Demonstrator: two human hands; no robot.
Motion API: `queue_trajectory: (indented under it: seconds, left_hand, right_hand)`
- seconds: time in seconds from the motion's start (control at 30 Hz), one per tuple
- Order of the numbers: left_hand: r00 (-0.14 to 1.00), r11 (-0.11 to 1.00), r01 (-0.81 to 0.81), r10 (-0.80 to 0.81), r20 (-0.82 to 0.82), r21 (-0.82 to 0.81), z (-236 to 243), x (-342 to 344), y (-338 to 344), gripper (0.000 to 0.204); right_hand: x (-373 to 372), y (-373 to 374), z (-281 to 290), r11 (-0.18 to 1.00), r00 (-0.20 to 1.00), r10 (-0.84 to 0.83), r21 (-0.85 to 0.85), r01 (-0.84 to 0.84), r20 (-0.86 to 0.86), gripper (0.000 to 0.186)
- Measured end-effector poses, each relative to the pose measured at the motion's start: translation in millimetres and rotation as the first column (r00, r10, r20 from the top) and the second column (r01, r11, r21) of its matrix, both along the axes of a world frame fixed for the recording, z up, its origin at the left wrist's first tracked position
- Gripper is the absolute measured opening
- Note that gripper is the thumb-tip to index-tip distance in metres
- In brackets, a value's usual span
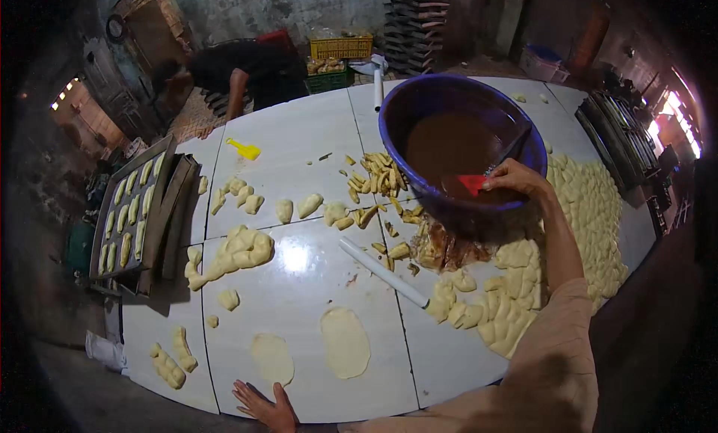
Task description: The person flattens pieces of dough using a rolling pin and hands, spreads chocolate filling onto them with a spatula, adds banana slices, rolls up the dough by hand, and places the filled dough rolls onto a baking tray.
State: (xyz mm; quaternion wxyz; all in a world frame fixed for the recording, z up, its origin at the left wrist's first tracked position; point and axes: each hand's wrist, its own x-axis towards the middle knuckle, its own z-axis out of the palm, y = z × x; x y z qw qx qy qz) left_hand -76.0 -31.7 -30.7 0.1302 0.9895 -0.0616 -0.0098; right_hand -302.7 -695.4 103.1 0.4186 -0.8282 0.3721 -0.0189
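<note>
Red tool (471,184), clamped in right fingers (493,182); left fingers (244,392) apart at white table (288,164); weathered wall (247,13) beyond.

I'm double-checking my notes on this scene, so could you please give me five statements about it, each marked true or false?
1. The right hand holds a red tool at the blue tub. True.
2. The left hand is inside the tub. False: the left hand is at the near edge of the table.
3. Two flattened dough pieces lie on the table. True.
4. The long white rod stands upright in the tub. False: the rod lies on the table, near the dough.
5. The tray at the left holds rows of pale dough rolls. True.
</note>
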Motion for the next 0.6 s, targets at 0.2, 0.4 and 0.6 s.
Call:
queue_trajectory:
  seconds: [0.2,0.4,0.6]
  left_hand:
    - [0.999,0.998,0.002,0.0,-0.044,0.061,1.6,-3.0,0.8,0.092]
    - [0.993,0.994,0.102,-0.099,0.064,-0.045,-20.1,2.4,16.6,0.085]
    - [0.987,0.979,0.12,-0.1,0.123,-0.167,-21.8,9.8,14.3,0.082]
  right_hand:
    - [2.4,14.9,10.5,0.999,1.0,0.022,0.031,-0.022,-0.014,0.036]
    - [20.8,54.7,30.8,0.984,0.999,0.014,0.179,-0.02,0.033,0.028]
    - [43.7,130.8,43.8,0.963,0.957,0.23,0.104,-0.25,0.175,0.026]
